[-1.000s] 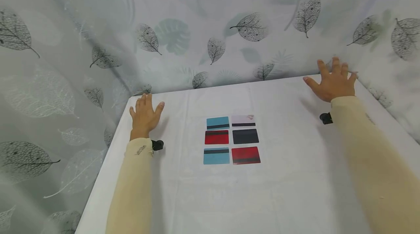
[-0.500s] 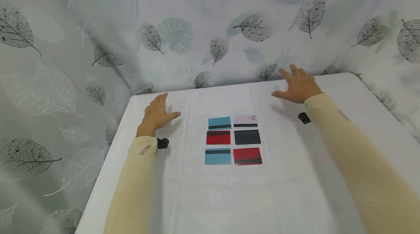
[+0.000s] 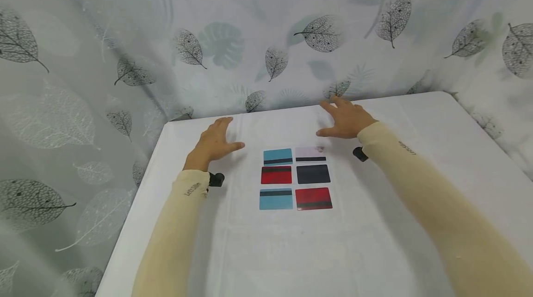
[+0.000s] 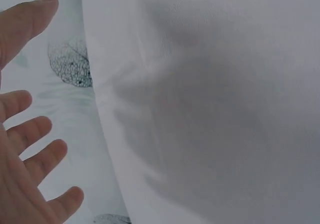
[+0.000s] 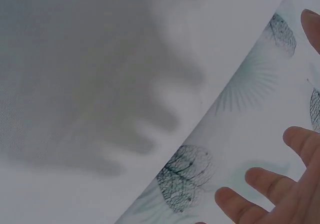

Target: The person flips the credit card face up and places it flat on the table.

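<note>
My left hand (image 3: 213, 143) hovers over the table's far left part, fingers spread and thumb pointing right, holding nothing. My right hand (image 3: 347, 119) is held over the far edge, behind and right of the cards, also spread and holding nothing. Between them, flat on the table, lie striped plastic cards in two columns. The left column has a blue card (image 3: 278, 156), a red card (image 3: 276, 175) and another blue card (image 3: 276, 200). On the right are a pale pink card (image 3: 310, 153), a dark card (image 3: 313, 174) and a red card (image 3: 313, 199).
A white cloth covers the table (image 3: 287, 255). Its far edge meets a leaf-printed curtain (image 3: 233, 79), which also hangs along the left and right sides. A small black wrist camera (image 3: 216, 179) sits by the left cuff, and another black wrist camera (image 3: 360, 153) by the right cuff.
Both hands have moved inward toward the cards, the left hand to the right and the right hand much farther to the left. The cards have stayed in place.
</note>
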Demonstrator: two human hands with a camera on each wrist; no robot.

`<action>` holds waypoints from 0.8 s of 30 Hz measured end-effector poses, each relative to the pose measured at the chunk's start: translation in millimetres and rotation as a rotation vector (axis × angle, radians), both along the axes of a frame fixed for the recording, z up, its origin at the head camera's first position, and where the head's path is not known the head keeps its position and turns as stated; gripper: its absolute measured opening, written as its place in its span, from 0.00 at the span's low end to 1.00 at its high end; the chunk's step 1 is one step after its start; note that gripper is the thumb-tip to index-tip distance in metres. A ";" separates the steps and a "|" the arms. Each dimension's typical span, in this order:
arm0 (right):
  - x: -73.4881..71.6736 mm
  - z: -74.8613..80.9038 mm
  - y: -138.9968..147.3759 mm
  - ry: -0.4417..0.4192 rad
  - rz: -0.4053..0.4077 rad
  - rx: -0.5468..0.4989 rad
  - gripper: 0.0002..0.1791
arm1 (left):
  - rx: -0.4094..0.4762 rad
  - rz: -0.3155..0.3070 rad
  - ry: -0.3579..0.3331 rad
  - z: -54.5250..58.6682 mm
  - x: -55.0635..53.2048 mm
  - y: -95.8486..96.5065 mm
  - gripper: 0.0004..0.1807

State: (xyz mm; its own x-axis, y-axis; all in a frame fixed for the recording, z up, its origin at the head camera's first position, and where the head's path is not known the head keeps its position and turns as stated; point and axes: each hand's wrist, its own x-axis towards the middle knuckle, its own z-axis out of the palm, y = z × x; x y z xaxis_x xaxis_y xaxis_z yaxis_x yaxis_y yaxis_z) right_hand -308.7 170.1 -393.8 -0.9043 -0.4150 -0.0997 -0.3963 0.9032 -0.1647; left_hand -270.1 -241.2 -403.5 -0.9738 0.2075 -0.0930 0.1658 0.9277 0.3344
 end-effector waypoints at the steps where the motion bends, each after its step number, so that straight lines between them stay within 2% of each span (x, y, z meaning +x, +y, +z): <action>1: 1.1 -0.4 -4.8 -0.002 0.012 -0.003 0.55 | -0.004 -0.010 -0.009 0.4 -0.8 3.3 0.54; 7: 9.1 -1.0 -34.2 0.000 0.097 -0.013 0.51 | -0.007 -0.045 -0.058 1.6 -2.2 22.3 0.54; 15: 19.4 -4.1 -72.9 -0.067 0.184 0.017 0.44 | -0.014 -0.127 -0.103 -3.7 -0.5 48.3 0.49; 24: 22.9 -16.5 -91.9 -0.082 0.199 0.029 0.42 | -0.022 -0.179 -0.142 -8.3 4.0 67.5 0.43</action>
State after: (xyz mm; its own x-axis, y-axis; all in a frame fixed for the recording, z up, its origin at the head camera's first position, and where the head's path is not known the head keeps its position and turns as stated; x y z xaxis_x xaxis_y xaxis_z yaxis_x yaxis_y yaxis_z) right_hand -285.8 78.2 -410.3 -0.7931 -0.5806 -0.1840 -0.5537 0.8132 -0.1793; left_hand -266.1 -173.7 -411.9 -0.8983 0.3726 -0.2331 0.2813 0.8949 0.3463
